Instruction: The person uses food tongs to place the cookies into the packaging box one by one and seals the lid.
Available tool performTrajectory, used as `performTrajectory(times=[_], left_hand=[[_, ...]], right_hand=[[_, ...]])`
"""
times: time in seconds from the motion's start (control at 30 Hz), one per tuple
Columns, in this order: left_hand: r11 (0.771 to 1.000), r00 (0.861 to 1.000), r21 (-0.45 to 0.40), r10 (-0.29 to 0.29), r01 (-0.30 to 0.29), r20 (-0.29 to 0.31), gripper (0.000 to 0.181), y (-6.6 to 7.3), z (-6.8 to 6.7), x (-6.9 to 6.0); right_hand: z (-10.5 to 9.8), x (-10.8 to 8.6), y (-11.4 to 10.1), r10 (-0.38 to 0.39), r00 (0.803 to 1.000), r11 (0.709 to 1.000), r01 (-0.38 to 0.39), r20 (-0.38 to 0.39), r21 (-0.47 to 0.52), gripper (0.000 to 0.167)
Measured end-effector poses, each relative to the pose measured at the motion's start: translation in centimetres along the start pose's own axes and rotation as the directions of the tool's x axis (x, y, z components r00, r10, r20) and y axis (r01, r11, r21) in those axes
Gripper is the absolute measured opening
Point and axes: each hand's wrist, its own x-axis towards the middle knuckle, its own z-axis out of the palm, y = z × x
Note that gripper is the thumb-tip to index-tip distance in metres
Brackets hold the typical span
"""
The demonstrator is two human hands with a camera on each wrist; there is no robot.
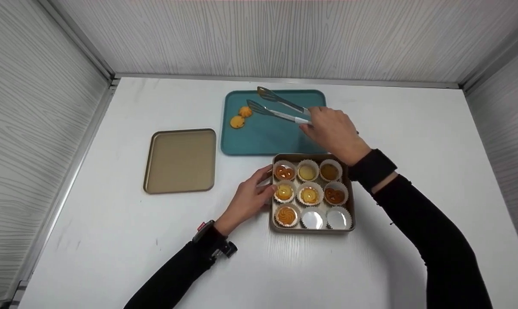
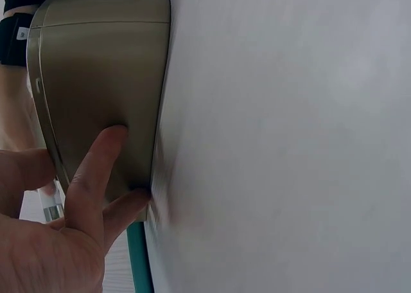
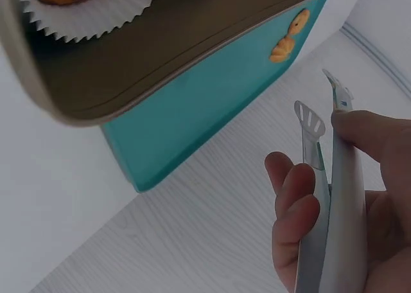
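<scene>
In the head view my left hand [image 1: 251, 198] holds the left side of a gold baking tin [image 1: 312, 231], thumb at the rim. The left wrist view shows the fingertips of that hand [image 2: 77, 203] against the tin's outer wall [image 2: 103, 74]. Paper cups fill the tin; several hold cookies, and two front cups [image 1: 313, 219] at centre and right look empty. My right hand [image 1: 337, 134] grips metal tongs [image 1: 284, 116], their tips apart above the teal tray [image 1: 263, 141]. Also in the right wrist view, that hand [image 3: 347, 196] holds the tongs [image 3: 343, 222]. Two cookies [image 1: 237, 122] lie on the tray's left part.
A gold lid-like tray [image 1: 181, 161] lies on the white table [image 1: 113, 240], left of the teal tray. The teal tray stands directly behind the tin. Grey wood-patterned panels [image 1: 276, 38] border the table at the back and both sides.
</scene>
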Motion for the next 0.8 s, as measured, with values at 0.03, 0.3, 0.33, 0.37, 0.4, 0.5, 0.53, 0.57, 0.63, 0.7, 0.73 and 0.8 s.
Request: performTrajectory(times=[0.03,0.3,0.33,0.37,0.4,0.5,0.53,0.57,0.63,0.7,0.73,0.8], left_hand=[[1.0,1.0,0.004,-0.001,0.001,0.001,0.06,0.0,0.0,0.0],[1.0,1.0,0.0,-0.008,0.008,0.002,0.059,0.1,0.1,0.0],[1.0,1.0,-0.001,-0.01,0.01,0.003,0.059,0.2,0.2,0.0],[1.0,1.0,-0.002,-0.011,0.011,0.003,0.059,0.2,0.3,0.0],[1.0,1.0,-0.003,-0.011,0.011,0.004,0.059,0.3,0.3,0.0],[1.0,1.0,-0.007,-0.008,0.009,0.003,0.059,0.5,0.6,0.1],[1.0,1.0,-0.01,-0.008,0.008,0.001,0.059,0.5,0.6,0.1],[1.0,1.0,-0.015,-0.007,0.007,0.001,0.059,0.5,0.7,0.1],[1.0,1.0,-0.021,-0.005,0.005,0.003,0.059,0.5,0.8,0.2],[1.0,1.0,-0.029,-0.001,0.001,0.008,0.059,0.5,1.0,0.2],[1.0,1.0,-0.029,0.0,0.0,0.01,0.059,0.5,1.1,0.3],[0.999,1.0,-0.032,-0.001,0.002,0.012,0.059,0.5,1.2,0.3]], right_hand=[[0.1,0.2,-0.2,-0.001,1.0,1.0,0.001,0.01,-0.002,0.033],[0.9,2.5,-1.8,0.034,0.992,0.999,-0.03,0.125,-0.033,0.036],[0.9,2.7,-1.9,0.041,0.989,0.999,-0.037,0.141,-0.038,0.037],[1.0,2.9,-2.0,0.049,0.987,0.998,-0.043,0.154,-0.043,0.037],[1.0,3.1,-2.1,0.056,0.984,0.998,-0.048,0.167,-0.047,0.037],[1.0,3.5,-2.4,0.074,0.979,0.996,-0.064,0.191,-0.059,0.038],[1.0,3.5,-2.5,0.08,0.977,0.996,-0.069,0.195,-0.06,0.038],[1.0,3.6,-2.5,0.084,0.976,0.995,-0.074,0.199,-0.061,0.037],[1.1,3.7,-2.6,0.096,0.974,0.995,-0.085,0.203,-0.058,0.037],[1.2,3.7,-2.6,0.101,0.974,0.994,-0.091,0.204,-0.059,0.037],[1.2,3.8,-2.6,0.103,0.973,0.994,-0.092,0.205,-0.061,0.037],[1.3,3.9,-2.6,0.105,0.973,0.994,-0.095,0.206,-0.061,0.037]])
